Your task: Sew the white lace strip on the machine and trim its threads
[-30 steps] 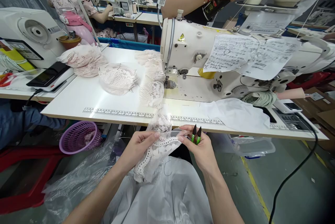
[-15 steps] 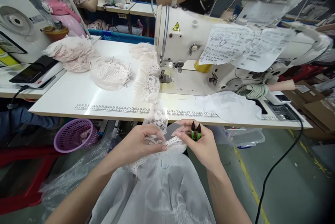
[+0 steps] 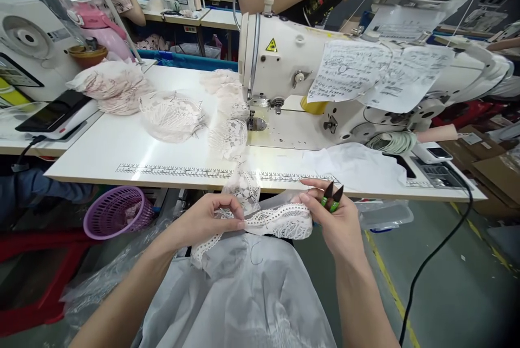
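Hands (image 3: 203, 221) pinch lace (image 3: 290, 223), the right (image 3: 339, 223) also gripping snips (image 3: 334, 207) (handwritten notes (image 3: 345, 72) beyond, illegible).

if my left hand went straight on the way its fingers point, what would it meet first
The left hand would probably meet the white lace at its fingertips first, then the right hand beyond, though depth is unclear in this single view.

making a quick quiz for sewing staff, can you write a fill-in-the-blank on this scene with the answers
The left hand and right hand both hold white lace; the one also holding snips is the ____.
Below their dark blades, the snips show the colour ____.
The plastic basket, lower than the table, is ____.
On the near sewing machine, the warning sticker forms a ____.
Missing words: right; green; purple; triangle.
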{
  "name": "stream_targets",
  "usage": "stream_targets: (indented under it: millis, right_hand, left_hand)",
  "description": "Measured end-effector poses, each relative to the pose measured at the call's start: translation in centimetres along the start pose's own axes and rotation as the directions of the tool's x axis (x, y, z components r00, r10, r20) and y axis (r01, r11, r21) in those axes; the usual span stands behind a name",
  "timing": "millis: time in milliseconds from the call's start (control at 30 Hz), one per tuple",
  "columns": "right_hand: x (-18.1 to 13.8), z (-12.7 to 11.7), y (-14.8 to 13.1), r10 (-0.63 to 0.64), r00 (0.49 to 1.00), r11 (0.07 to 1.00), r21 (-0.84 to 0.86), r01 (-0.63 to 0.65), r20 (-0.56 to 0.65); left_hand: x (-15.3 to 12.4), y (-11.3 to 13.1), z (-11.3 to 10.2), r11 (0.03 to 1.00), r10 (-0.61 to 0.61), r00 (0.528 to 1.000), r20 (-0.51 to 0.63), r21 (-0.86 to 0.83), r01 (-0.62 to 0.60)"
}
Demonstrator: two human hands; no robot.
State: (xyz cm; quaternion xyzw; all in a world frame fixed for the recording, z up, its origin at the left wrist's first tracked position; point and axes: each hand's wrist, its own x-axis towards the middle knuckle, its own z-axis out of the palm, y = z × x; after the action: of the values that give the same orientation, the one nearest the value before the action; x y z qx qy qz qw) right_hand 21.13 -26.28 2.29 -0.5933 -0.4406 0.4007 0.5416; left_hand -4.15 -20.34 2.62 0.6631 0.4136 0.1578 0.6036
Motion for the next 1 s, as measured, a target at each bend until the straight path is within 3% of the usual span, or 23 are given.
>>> stream_targets:
  millis: [200, 367, 433, 467, 533, 600, 667, 833, 1000]
  right_hand:
    - [0.0, -1.9, 1.1, 0.011, 0.996, 1.0, 0.003, -0.011, -0.088]
    - [0.1, -2.6, 1.1, -0.143, 0.981, 0.945, -0.311, 0.097, -0.129]
    - [0.0, -2.0, 0.6, -0.222, 0.967, 0.92, -0.355, 0.164, -0.129]
    - [-0.1, -1.4, 0.2, -0.216, 0.973, 0.933, -0.31, 0.182, -0.08]
    - [0.0, 0.0, -0.3, -0.095, 0.981, 0.98, -0.157, 0.123, 0.17]
    - [0.2, 1.3, -0.4, 0.053, 0.874, 0.998, -0.063, -0.025, 0.482]
    - [0.6, 2.2, -0.1, 0.125, 0.765, 0.991, -0.035, -0.133, 0.632]
    - [1.2, 1.9, 1.5, 0.162, 0.763, 0.977, 0.007, -0.213, 0.626]
    - [0.9, 1.3, 1.7, 0.149, 0.789, 0.972, 0.06, -0.229, 0.596]
  left_hand:
    - [0.4, -0.1, 0.2, 0.997, 0.001, 0.997, 0.081, -0.075, 0.005]
    - [0.7, 0.2, 0.6, 0.994, -0.011, 0.997, 0.083, -0.11, 0.02]
    - [1.0, 0.6, 0.9, 0.994, 0.01, 0.996, 0.091, -0.105, 0.0]
    - [1.1, 0.8, 1.1, 0.995, 0.024, 0.995, 0.101, -0.099, -0.014]
    - [1.4, 1.4, 1.3, 0.995, 0.045, 0.991, 0.126, -0.09, -0.034]
    - [1.5, 1.8, 1.4, 0.996, 0.053, 0.99, 0.133, -0.084, -0.042]
    - [1.5, 2.1, 1.4, 0.995, 0.062, 0.992, 0.112, -0.081, -0.053]
    - [1.2, 1.4, 1.2, 0.989, 0.063, 0.996, 0.068, -0.141, -0.053]
    - [1.2, 0.0, 1.5, 0.994, 0.079, 0.988, 0.13, -0.08, -0.069]
